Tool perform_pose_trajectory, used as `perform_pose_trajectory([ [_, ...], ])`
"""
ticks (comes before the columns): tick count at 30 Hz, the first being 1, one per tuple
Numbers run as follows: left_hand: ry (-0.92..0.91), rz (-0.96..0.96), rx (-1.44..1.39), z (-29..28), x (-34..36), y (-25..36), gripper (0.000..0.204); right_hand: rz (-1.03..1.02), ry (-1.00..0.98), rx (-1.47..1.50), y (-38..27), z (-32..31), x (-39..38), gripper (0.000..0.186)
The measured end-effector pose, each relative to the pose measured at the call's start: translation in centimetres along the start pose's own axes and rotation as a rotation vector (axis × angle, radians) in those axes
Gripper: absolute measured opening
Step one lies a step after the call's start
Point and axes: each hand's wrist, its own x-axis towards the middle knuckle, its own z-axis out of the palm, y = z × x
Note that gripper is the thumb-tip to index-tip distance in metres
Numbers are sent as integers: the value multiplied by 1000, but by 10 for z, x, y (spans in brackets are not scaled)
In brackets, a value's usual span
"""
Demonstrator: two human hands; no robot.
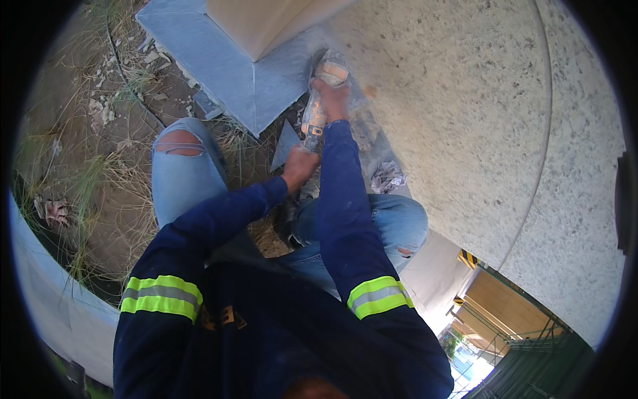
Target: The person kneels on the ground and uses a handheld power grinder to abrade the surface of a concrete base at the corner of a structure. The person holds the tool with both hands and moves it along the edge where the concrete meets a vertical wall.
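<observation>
A dusty orange-and-grey angle grinder (314,118) lies lengthwise in front of me, its head against the edge of the blue-grey stone slabs (199,50) around the foot of a beige column (256,23). My right hand (332,100) is wrapped round the grinder near its far, head end. Lower down, my left hand (300,165) closes round its near end. The disc is hidden or too blurred to make out. Close by the left hand, a pointed triangular piece of grey slab (285,145) rests on the soil.
Crumpled paper or plastic (387,177) lies right of my right forearm. A pale speckled concrete surface (458,100) fills the right side, with a grey cable (547,100) along it. At left are soil, dry grass, broken chips (153,56) and a dark cable (119,63).
</observation>
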Motion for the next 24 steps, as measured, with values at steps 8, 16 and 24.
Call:
perform_pose_trajectory([
  [8,49,84,-62,3,-10,6,16,-149,40,-79,24,11,18,64],
  [16,91,181,-183,14,-2,-11,14,-291,14,-89,39,17,24,57],
  [24,-89,103,-6,-5,2,-23,23,28,54,28,12,-2,-2,62],
])
